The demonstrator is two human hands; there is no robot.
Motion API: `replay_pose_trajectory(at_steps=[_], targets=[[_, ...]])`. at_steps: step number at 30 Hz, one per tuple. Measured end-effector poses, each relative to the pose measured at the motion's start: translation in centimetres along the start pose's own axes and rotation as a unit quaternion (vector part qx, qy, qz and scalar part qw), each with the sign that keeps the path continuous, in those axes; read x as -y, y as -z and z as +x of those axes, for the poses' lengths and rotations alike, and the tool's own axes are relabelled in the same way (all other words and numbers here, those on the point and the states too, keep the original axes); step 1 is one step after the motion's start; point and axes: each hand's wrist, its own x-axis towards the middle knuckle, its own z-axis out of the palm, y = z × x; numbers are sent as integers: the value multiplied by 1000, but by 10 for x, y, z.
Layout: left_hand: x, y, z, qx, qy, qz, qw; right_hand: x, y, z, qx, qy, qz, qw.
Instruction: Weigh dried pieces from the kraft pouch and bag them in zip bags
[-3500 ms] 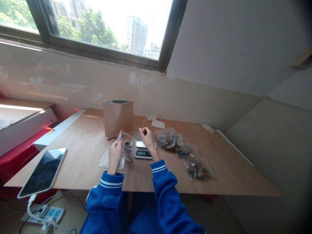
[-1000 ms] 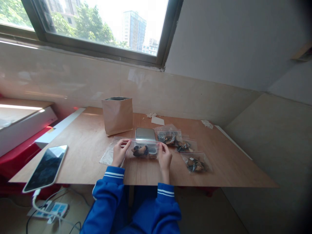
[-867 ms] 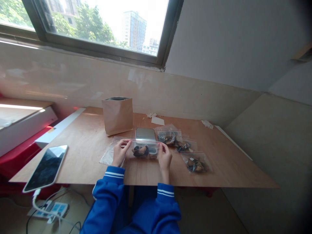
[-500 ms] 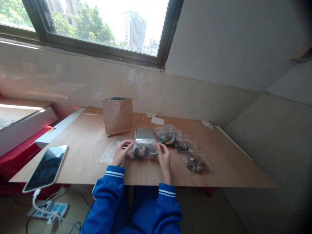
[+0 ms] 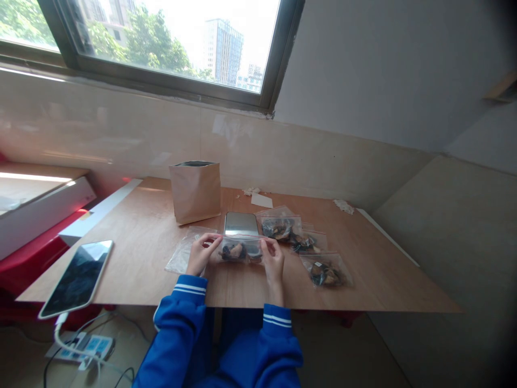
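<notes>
A clear zip-lock bag [image 5: 235, 252] with dark and tan dried pieces, like dried mushrooms, hangs stretched between my hands. My left hand [image 5: 201, 253] pinches its top left corner. At the top right corner, my right hand [image 5: 272, 257] pinches the same bag. Just behind it lies a flat digital scale [image 5: 241, 222] with a metal top, its near part seen through the plastic. Flat clear bags [image 5: 177, 257] lie beside and partly under my left hand. To the right are more filled zip-lock bags: one [image 5: 325, 272] near the front, others [image 5: 280, 230] overlapping farther back.
A brown paper bag [image 5: 196, 194] stands upright with its top open, behind the flat bags. A phone [image 5: 76, 279] on a charging cable overhangs the front left table edge. A white card [image 5: 262, 201] and paper scraps [image 5: 343, 206] lie toward the wall.
The bag's top edge has dipped slightly and tilted between my fingers. Both hands keep their pinch in nearly the same place; the other things have not moved.
</notes>
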Motion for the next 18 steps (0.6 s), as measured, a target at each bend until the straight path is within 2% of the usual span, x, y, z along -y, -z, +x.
replay_pose_trajectory(at_steps=[9,14,18], targets=[[-2,-1,-2,-25,-5,2,1000,-5,-2,-1,-14,-4,-7,1000],[1,-2,-1,-1,7,-35,999,-6,-4,-3,30,-37,15,999],[6,-3,-1,26,31,-58,998,-5,-6,-4,62,-39,22,997]])
